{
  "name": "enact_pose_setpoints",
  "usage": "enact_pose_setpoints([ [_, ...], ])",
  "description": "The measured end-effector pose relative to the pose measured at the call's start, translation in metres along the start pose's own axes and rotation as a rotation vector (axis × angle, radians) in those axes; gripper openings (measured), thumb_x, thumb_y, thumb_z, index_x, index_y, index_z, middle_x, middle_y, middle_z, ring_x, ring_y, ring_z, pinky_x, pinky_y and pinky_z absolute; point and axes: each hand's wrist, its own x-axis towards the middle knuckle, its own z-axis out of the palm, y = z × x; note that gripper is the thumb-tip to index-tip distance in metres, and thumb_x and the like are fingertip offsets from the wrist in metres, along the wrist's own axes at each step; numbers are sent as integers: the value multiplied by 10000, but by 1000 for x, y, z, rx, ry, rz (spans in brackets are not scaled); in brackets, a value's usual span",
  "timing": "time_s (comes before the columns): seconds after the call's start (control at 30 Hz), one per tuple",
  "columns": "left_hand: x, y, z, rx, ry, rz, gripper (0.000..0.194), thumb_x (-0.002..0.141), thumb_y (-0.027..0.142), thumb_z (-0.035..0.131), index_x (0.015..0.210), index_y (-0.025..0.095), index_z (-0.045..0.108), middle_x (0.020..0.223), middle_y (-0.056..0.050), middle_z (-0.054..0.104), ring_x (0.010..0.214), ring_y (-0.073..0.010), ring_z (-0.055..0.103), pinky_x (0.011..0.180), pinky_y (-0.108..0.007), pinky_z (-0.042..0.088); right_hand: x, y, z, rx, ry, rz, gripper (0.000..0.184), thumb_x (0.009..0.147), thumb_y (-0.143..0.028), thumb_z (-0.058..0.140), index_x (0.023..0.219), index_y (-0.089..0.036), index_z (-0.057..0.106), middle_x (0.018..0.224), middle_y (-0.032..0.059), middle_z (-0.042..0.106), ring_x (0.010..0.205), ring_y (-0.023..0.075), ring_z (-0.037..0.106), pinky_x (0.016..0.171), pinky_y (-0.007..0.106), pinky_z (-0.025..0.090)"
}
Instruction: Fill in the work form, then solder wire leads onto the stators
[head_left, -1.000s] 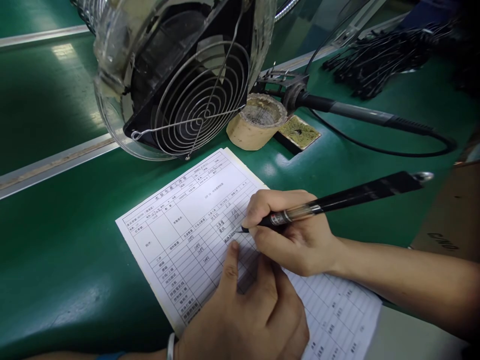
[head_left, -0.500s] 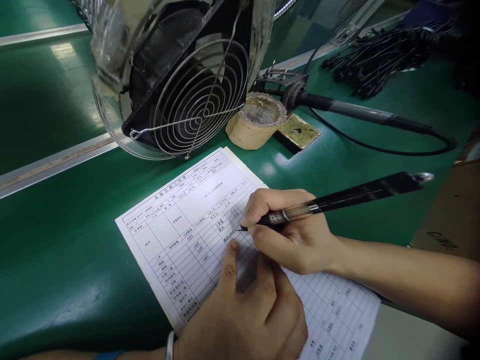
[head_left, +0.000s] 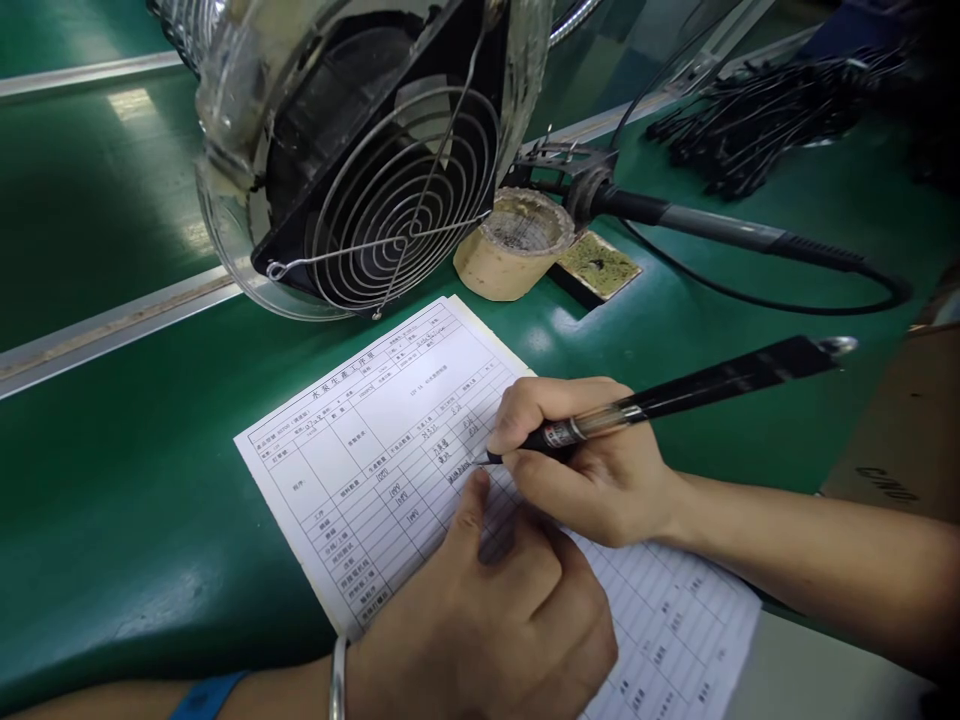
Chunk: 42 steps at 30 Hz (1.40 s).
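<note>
A printed form (head_left: 360, 425) with handwritten entries in its table lies on the green bench. My right hand (head_left: 585, 455) is closed round a black pen (head_left: 697, 390), whose tip touches a row near the middle of the sheet. Just left of the tip is fresh handwriting. My left hand (head_left: 510, 600) rests on the lower part of the form and holds nothing. Its index finger is stretched out, pressing the paper right below the pen tip, while the other fingers are bent. The palm hides part of the table.
A fan (head_left: 409, 230) with a wire guard hangs over the form's top edge. Behind it stand a round tan cup (head_left: 495, 265), a yellowish sponge (head_left: 600, 265) and a soldering iron (head_left: 720, 230) in its holder. Black cables (head_left: 765, 120) lie at back right, a cardboard box (head_left: 885, 440) at right.
The pen tip has shifted slightly right along the row, with more writing behind it. My left index finger has slid a little right and up. The view has moved slightly.
</note>
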Motion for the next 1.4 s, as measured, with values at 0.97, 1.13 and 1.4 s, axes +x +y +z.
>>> enact_pose_setpoints([
  [0.97,-1,4,-1,-3,12,-28,304,937,248,419,1121,129,629,1069,-88,632,1061,-293,561,927,-566,478,0,1,0,-41,8,-13,129,652,-59,483,655,-187,502,535,-22,540,430,78,427,383,213,337],
  [1.13,0,4,-2,-9,-1,-24,310,940,239,406,1127,127,627,1069,-90,632,1065,-294,561,931,-565,475,0,0,-1,-37,9,-7,138,643,-52,489,653,-189,496,522,-29,526,432,79,421,388,211,340],
  [1.4,0,3,-2,-9,-3,-21,312,942,251,414,1135,131,628,1076,-84,634,1075,-290,558,939,-554,480,0,1,-1,-44,-1,-8,122,644,-67,491,646,-189,501,517,-33,525,418,72,419,377,204,338],
])
